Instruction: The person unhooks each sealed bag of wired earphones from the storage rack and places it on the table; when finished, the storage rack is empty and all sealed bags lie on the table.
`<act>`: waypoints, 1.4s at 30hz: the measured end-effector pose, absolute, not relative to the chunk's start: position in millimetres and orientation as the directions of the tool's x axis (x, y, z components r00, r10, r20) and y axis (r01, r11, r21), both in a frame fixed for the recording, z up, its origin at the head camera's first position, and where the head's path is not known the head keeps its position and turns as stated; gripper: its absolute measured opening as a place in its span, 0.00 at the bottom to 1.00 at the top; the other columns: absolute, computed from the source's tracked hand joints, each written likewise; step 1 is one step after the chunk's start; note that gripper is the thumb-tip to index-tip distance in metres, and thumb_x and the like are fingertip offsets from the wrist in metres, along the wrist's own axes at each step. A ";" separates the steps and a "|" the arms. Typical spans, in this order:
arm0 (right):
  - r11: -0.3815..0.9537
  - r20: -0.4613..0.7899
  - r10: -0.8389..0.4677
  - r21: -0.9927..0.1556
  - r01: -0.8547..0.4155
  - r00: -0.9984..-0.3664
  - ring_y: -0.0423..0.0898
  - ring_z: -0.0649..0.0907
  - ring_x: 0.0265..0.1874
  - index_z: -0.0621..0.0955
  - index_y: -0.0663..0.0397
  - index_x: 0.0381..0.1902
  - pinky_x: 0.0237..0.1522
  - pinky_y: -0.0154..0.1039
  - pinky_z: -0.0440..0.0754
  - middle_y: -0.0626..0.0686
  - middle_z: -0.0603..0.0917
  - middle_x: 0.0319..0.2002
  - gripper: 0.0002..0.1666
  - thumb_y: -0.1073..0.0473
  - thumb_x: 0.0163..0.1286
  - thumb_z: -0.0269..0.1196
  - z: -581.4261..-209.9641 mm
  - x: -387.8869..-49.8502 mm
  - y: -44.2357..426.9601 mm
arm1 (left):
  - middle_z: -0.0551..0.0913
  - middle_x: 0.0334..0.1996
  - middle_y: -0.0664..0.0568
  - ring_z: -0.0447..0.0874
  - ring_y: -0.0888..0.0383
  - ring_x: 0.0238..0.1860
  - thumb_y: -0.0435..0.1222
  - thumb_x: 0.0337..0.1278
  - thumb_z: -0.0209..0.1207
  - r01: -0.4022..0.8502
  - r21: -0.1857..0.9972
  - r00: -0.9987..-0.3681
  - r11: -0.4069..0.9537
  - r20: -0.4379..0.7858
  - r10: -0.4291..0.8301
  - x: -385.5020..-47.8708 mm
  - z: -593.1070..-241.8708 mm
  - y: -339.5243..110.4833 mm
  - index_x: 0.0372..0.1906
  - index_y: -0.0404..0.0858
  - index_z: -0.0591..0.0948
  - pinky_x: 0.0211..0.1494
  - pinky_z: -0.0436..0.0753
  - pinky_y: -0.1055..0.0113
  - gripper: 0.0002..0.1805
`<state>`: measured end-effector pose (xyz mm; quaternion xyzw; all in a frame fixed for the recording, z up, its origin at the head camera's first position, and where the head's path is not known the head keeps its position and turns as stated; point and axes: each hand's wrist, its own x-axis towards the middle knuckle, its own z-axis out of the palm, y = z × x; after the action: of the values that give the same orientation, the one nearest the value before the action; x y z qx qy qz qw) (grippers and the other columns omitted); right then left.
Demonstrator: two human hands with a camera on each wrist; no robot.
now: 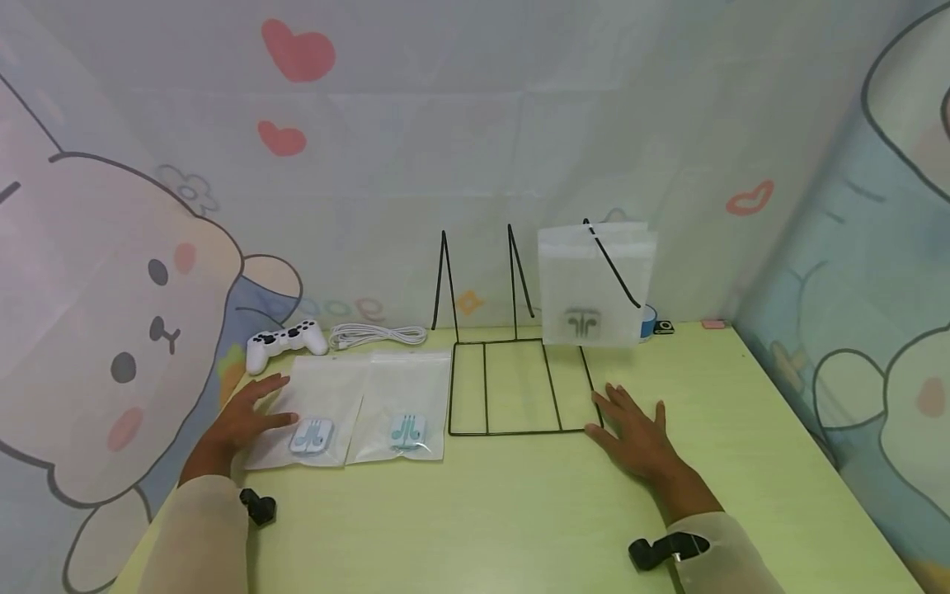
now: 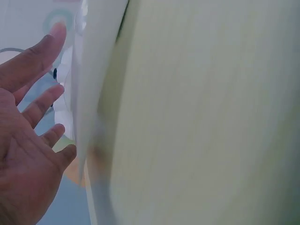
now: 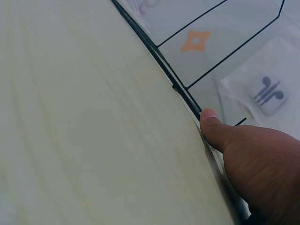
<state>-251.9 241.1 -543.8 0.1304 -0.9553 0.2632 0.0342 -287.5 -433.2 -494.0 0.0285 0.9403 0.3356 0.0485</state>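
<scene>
Pale cloth [image 1: 416, 148] printed with hearts and animals is hung behind the yellow-green table [image 1: 475, 511], whose surface is stretched broadly toward the near side and the right edge. On its far half a black wire rack [image 1: 552, 388] is stood, three prongs raised at its rear edge. Against the rack's left side two translucent bags are laid flat, the right bag [image 1: 404, 388] beside the left bag [image 1: 326, 384]. White hanging packaging [image 1: 567, 276] is held on the rightmost prong; whether it is one bag or several cannot be told. The left hand [image 1: 248, 417] is placed at the left bag's outer edge, fingers spread, thumb set apart. The right hand [image 1: 638, 433] is held at the rack's front right corner, fingers likewise spread; whether either hand is pressed to anything cannot be told. Behind the bags a white game controller [image 1: 288, 341] and a coiled cable [image 1: 377, 334] are lined along the far edge. Square earphone packs [image 1: 407, 431] are seen low inside the flat bags.
</scene>
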 end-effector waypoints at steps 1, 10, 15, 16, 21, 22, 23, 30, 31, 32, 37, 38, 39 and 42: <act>0.828 0.136 -0.230 -0.494 -0.267 -0.964 0.67 0.58 0.87 0.68 0.51 0.85 0.76 0.88 0.32 0.63 0.61 0.87 0.41 0.38 0.84 0.58 -543.7 -251.7 241.3 | 0.53 0.87 0.28 0.44 0.22 0.86 0.47 0.62 0.77 0.041 0.631 -0.994 0.775 -0.052 0.095 -287.1 -493.3 -431.3 0.86 0.36 0.63 0.82 0.50 0.20 0.53; 0.826 0.135 -0.229 -0.497 -0.265 -0.964 0.67 0.58 0.87 0.68 0.51 0.85 0.76 0.88 0.32 0.63 0.62 0.87 0.41 0.38 0.84 0.59 -541.1 -249.9 241.0 | 0.51 0.88 0.29 0.45 0.23 0.87 0.47 0.65 0.76 0.179 0.588 -0.983 0.789 0.083 0.161 -292.7 -487.3 -404.0 0.87 0.37 0.62 0.82 0.52 0.20 0.53; 0.827 0.145 -0.229 -0.493 -0.271 -0.963 0.67 0.58 0.87 0.68 0.50 0.85 0.76 0.88 0.33 0.63 0.62 0.87 0.41 0.38 0.84 0.59 -542.6 -250.2 240.4 | 0.48 0.89 0.33 0.44 0.24 0.88 0.50 0.68 0.73 0.199 0.569 -0.979 0.798 0.079 0.188 -294.8 -485.2 -379.7 0.89 0.41 0.59 0.81 0.52 0.19 0.53; 0.825 0.148 -0.229 -0.495 -0.272 -0.962 0.67 0.58 0.87 0.69 0.50 0.85 0.76 0.88 0.33 0.63 0.62 0.87 0.41 0.38 0.84 0.59 -543.0 -250.4 240.2 | 0.49 0.89 0.33 0.44 0.24 0.88 0.50 0.69 0.73 0.211 0.566 -0.977 0.797 0.085 0.198 -294.8 -485.2 -374.7 0.89 0.41 0.59 0.81 0.52 0.19 0.52; 0.819 0.153 -0.227 -0.504 -0.274 -0.962 0.67 0.58 0.87 0.69 0.51 0.85 0.75 0.88 0.32 0.64 0.62 0.86 0.41 0.37 0.84 0.59 -544.7 -251.0 239.5 | 0.53 0.88 0.33 0.49 0.24 0.86 0.49 0.71 0.71 0.283 0.517 -0.959 0.808 0.140 0.246 -292.9 -483.4 -347.9 0.88 0.40 0.62 0.81 0.54 0.19 0.49; 0.820 0.152 -0.226 -0.504 -0.272 -0.962 0.67 0.58 0.87 0.69 0.51 0.85 0.76 0.88 0.32 0.64 0.62 0.86 0.41 0.37 0.84 0.59 -544.7 -250.8 239.3 | 0.54 0.88 0.32 0.50 0.24 0.86 0.49 0.71 0.71 0.299 0.503 -0.954 0.811 0.153 0.257 -292.5 -483.2 -342.4 0.87 0.39 0.62 0.81 0.55 0.19 0.48; 0.820 0.153 -0.226 -0.503 -0.273 -0.962 0.68 0.59 0.87 0.69 0.51 0.85 0.75 0.88 0.32 0.64 0.62 0.86 0.41 0.37 0.84 0.59 -544.3 -250.5 239.1 | 0.55 0.88 0.32 0.51 0.24 0.86 0.49 0.72 0.70 0.309 0.492 -0.951 0.814 0.161 0.264 -291.6 -482.5 -336.4 0.87 0.39 0.62 0.81 0.56 0.19 0.47; 0.822 0.144 -0.229 -0.501 -0.271 -0.963 0.67 0.58 0.87 0.69 0.51 0.85 0.76 0.88 0.32 0.64 0.62 0.87 0.41 0.38 0.85 0.58 -542.7 -250.0 239.5 | 0.56 0.88 0.35 0.54 0.27 0.86 0.52 0.75 0.66 0.339 0.429 -0.941 0.837 0.155 0.301 -289.0 -483.3 -297.7 0.88 0.41 0.62 0.80 0.51 0.16 0.46; 0.820 0.145 -0.230 -0.503 -0.272 -0.962 0.68 0.58 0.87 0.69 0.51 0.85 0.76 0.88 0.31 0.64 0.62 0.87 0.41 0.38 0.85 0.58 -543.0 -250.2 239.8 | 0.56 0.88 0.35 0.55 0.27 0.86 0.53 0.75 0.66 0.342 0.419 -0.940 0.841 0.156 0.304 -289.0 -484.1 -292.4 0.88 0.41 0.62 0.79 0.51 0.15 0.46; 0.821 0.143 -0.231 -0.502 -0.272 -0.962 0.68 0.58 0.87 0.69 0.51 0.85 0.76 0.88 0.32 0.64 0.62 0.87 0.41 0.37 0.85 0.58 -543.4 -250.2 239.9 | 0.57 0.88 0.35 0.55 0.28 0.86 0.53 0.75 0.66 0.343 0.406 -0.939 0.847 0.156 0.305 -289.0 -484.5 -287.0 0.88 0.42 0.62 0.79 0.51 0.15 0.46; 0.818 0.143 -0.231 -0.507 -0.272 -0.962 0.67 0.57 0.87 0.68 0.51 0.85 0.76 0.88 0.30 0.64 0.61 0.87 0.42 0.37 0.85 0.58 -544.7 -251.1 241.6 | 0.60 0.86 0.33 0.59 0.29 0.85 0.55 0.73 0.65 0.344 0.365 -0.939 0.865 0.148 0.311 -285.9 -482.2 -258.1 0.87 0.44 0.64 0.80 0.52 0.16 0.46; 0.819 0.142 -0.231 -0.506 -0.271 -0.963 0.67 0.57 0.87 0.68 0.52 0.85 0.76 0.87 0.30 0.64 0.61 0.87 0.42 0.37 0.85 0.58 -544.9 -251.0 241.6 | 0.61 0.86 0.32 0.59 0.28 0.85 0.55 0.73 0.65 0.349 0.364 -0.937 0.864 0.147 0.317 -285.0 -481.7 -252.7 0.87 0.44 0.64 0.81 0.52 0.17 0.45; 0.820 0.144 -0.231 -0.504 -0.272 -0.962 0.68 0.57 0.87 0.68 0.52 0.85 0.76 0.87 0.30 0.64 0.61 0.87 0.42 0.37 0.85 0.58 -544.9 -250.7 241.5 | 0.61 0.86 0.32 0.59 0.28 0.85 0.55 0.73 0.66 0.354 0.365 -0.935 0.861 0.147 0.322 -284.2 -481.3 -247.2 0.87 0.45 0.65 0.81 0.52 0.17 0.45; 0.822 0.142 -0.230 -0.502 -0.270 -0.963 0.67 0.57 0.87 0.68 0.52 0.85 0.76 0.87 0.30 0.64 0.62 0.87 0.42 0.37 0.85 0.58 -544.6 -249.7 240.2 | 0.62 0.85 0.32 0.61 0.28 0.84 0.56 0.73 0.65 0.384 0.354 -0.923 0.853 0.154 0.352 -282.4 -481.6 -231.7 0.86 0.46 0.66 0.81 0.53 0.17 0.44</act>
<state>-249.7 240.2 -544.6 0.1311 -0.9536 0.2684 0.0378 -282.4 -231.7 -481.6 0.1912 0.9616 0.1923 -0.0418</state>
